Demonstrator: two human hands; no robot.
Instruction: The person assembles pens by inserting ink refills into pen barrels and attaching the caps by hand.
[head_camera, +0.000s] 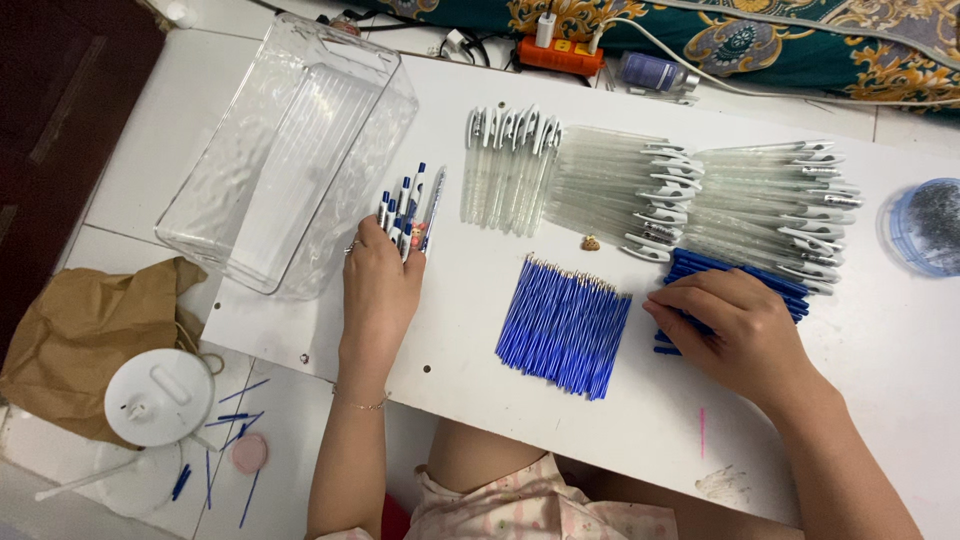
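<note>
We look down on a white board (560, 440) used as a work surface. Our left hand (380, 290) is closed around a small bunch of assembled pens (408, 210), white with blue tips, held fanned upward just beside the clear plastic bin (290, 150) that sits on the board's left end. Our right hand (735, 330) lies flat, fingers loosely curled, on a pile of blue pen parts (745, 275) at the right; it touches them, but we cannot tell whether it actually grips any. Between the hands lies a neat heap of blue ink refills (567, 325), tips pointing away from us. Above it are rows of clear pen barrels (505, 170) with white clips, and further right two larger fanned stacks of clear barrels (760, 200). A round blue-rimmed container (925, 228) sits at the far right edge. On the floor to the left: a crumpled brown paper bag (85, 330), a white round lid (160, 397), and a few loose blue refills (235, 420). An orange power strip (560, 55) lies beyond the board.
</note>
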